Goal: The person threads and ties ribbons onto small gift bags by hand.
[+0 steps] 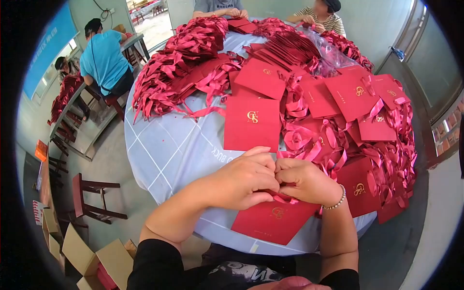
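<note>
Close to me at the table's near edge lies a red paper gift bag point(273, 222) with a gold logo, its printed face up. My left hand point(244, 176) and my right hand point(304, 180) meet over its top edge, fingers closed and pinched together. A piece of pink-red ribbon point(285, 198) shows beneath the fingers; the exact grip on it is partly hidden. A beaded bracelet point(335, 199) circles my right wrist. Just beyond my hands rests another red bag point(252, 123), flat, logo up.
The round table's pale blue cloth point(166, 145) shows at left. Ribboned bags point(360, 92) pile up on the right, and a heap point(179, 63) stands far left. Two people sit across the table. Another person point(101, 60) in blue sits left. A stool point(94, 198) and open carton point(101, 261) are on the floor.
</note>
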The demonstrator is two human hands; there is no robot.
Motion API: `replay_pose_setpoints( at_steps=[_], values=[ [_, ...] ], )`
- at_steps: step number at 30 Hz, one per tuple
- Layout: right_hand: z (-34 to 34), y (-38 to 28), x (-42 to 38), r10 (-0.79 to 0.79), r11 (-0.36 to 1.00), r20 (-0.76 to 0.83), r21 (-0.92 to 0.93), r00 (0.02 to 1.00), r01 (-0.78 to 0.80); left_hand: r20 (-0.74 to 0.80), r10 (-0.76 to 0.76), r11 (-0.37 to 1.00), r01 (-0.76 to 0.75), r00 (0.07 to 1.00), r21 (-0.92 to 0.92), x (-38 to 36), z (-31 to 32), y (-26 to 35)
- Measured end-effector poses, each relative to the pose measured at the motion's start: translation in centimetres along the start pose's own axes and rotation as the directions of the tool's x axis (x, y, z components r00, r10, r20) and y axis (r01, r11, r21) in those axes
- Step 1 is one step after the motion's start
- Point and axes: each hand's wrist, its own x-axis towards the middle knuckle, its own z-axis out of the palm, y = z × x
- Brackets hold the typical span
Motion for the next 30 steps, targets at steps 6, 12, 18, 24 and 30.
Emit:
replay_pose_setpoints(
  at_steps=[6, 12, 18, 24, 30],
  values=[
    [0.3, 0.7, 0.0, -0.081, 0.838, -0.235, -0.542, 0.969, -0.061, 0.101, -0.069, 0.997, 0.072, 0.992, -0.020, -0.4, -0.5, -0.1],
    [1.6, -0.2, 0.8, 0.069, 0.939, -0.567, -0.241, 0.821, -0.246, -0.045, -0.250, 0.960, 0.254, 0.967, 0.120, -0.6, -0.9, -1.1],
    [2.2, 0.2, 0.9, -0.058, 0.932, -0.329, -0.356, 0.943, -0.067, -0.133, -0.238, 0.954, 0.257, 0.962, 0.153, -1.0, -0.7, -2.9],
    [2.0, 0.8, 0.5, -0.101, 0.895, -0.284, -0.445, 0.954, -0.038, -0.108, -0.281, 0.943, 0.295, 0.954, 0.155, -0.9, -0.8, -2.6],
    [1.3, 1.6, 0.0, -0.141, 0.626, -0.362, -0.754, 0.921, -0.201, -0.066, -0.329, 0.935, 0.334, 0.942, 0.120, -1.2, -1.2, -2.7]
  ],
)
